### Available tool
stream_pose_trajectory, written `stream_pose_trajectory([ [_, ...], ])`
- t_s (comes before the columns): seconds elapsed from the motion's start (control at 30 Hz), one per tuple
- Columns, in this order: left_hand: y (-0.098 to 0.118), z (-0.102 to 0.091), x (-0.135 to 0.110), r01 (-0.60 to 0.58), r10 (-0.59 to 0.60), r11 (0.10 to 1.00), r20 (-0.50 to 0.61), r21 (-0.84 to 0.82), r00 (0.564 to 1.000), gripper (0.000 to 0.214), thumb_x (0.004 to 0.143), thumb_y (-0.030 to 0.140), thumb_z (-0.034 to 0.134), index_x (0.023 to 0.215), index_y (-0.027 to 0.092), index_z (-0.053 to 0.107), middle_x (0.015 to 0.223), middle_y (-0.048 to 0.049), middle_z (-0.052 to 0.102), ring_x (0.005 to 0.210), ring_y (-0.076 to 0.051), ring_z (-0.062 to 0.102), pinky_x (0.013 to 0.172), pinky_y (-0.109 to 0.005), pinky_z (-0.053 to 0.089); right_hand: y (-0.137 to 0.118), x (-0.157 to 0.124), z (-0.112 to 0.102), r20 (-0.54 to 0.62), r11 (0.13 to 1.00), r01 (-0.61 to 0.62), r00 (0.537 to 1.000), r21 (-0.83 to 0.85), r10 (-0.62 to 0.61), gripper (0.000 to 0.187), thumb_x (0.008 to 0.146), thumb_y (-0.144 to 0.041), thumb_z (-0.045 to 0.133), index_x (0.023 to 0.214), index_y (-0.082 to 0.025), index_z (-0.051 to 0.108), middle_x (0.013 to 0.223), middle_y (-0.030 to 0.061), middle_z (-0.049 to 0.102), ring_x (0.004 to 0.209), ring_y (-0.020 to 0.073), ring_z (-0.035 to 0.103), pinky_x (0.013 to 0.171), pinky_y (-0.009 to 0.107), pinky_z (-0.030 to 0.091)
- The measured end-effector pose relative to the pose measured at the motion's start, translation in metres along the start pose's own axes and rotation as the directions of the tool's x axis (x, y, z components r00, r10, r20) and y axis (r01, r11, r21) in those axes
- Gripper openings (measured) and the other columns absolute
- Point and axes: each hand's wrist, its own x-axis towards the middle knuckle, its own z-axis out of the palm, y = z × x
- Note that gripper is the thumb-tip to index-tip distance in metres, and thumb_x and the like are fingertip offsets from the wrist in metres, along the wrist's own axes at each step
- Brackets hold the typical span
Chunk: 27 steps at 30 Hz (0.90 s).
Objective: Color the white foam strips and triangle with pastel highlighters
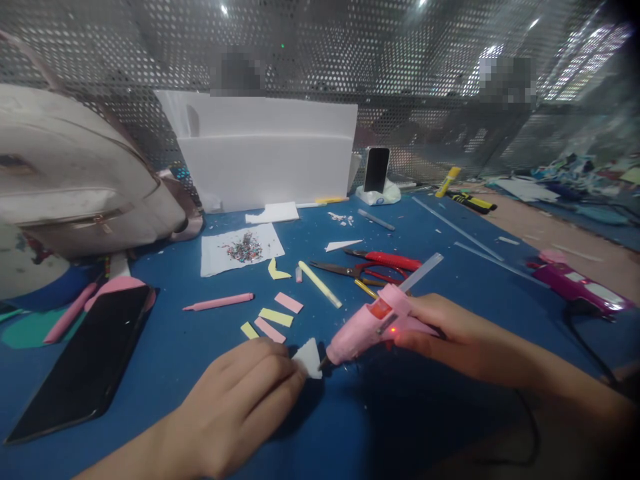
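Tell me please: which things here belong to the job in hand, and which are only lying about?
Seemingly in the job:
glue gun
its glue stick
white piece

Probably just lying about:
backpack
upright phone
scissors
pink pen

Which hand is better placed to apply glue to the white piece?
Probably the right hand: it holds the pink glue gun, with the nozzle close by the white piece. The left hand is occupied holding that piece.
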Motion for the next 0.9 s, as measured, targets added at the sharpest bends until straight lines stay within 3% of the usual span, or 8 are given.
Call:
stream_pose_trajectory([
  [0.5,0.0013,-0.0001,0.0008,0.018,-0.018,1.000,-0.013,-0.015,1.000,0.029,0.101,0.010,0.033,0.109,0.018,0.060,0.090,-0.0032,0.065,0.088,-0.015,0.060,0.082,-0.026,0.049,-0.0007,0.0001,-0.0018,0.037,0.999,0.010,0.999,-0.038,-0.009,0.033,0.097,-0.042,0.048,0.105,-0.017,0.067,0.095,0.0076,0.071,0.081,0.0199,0.064,0.072,0.028,0.049],
  [0.73,0.0024,-0.0023,-0.0013,0.054,-0.053,0.998,0.020,-0.041,0.998,0.030,0.100,0.010,0.033,0.109,0.020,0.061,0.091,-0.0026,0.065,0.086,-0.014,0.060,0.080,-0.026,0.050,-0.0006,0.0001,-0.0030,0.026,0.999,0.037,0.999,-0.015,-0.036,0.032,0.096,-0.040,0.050,0.111,-0.018,0.066,0.099,0.0077,0.071,0.086,0.0211,0.065,0.078,0.030,0.050],
  [0.9,0.0020,-0.0021,0.0009,0.067,-0.067,0.997,0.012,-0.049,0.998,0.026,0.101,0.013,0.036,0.106,0.020,0.061,0.089,-0.0016,0.064,0.083,-0.014,0.061,0.078,-0.024,0.050,0.0006,0.0005,-0.0031,0.048,0.999,0.040,0.998,-0.010,-0.039,0.027,0.096,-0.038,0.050,0.103,-0.018,0.066,0.105,0.0078,0.071,0.091,0.0217,0.066,0.077,0.030,0.050],
])
